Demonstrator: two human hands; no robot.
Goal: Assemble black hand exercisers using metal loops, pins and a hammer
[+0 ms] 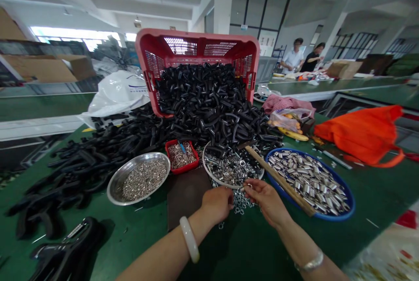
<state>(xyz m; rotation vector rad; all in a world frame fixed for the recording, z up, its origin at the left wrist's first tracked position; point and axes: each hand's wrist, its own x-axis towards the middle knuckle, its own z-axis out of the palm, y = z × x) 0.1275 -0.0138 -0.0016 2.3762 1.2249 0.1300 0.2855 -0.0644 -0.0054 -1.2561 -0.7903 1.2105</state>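
Note:
My right hand pinches a small shiny metal part, coil-like or ring-like, between thumb and fingertips. It is at the front rim of a white bowl of mixed metal bits. Close by on the left, my left hand is closed with its fingers curled down; whatever it may hold is hidden. Beneath and between both hands lie loose metal rings on the green table. A dark flat plate lies beside my left hand. Right of my right hand, a wooden-handled hammer rests across a blue tray's rim.
Shiny metal sleeves fill the blue tray. A steel bowl and red box hold small pins. Behind, black plastic parts spill from a tipped red crate. Black clamps lie front left, an orange bag right. Two people stand far back.

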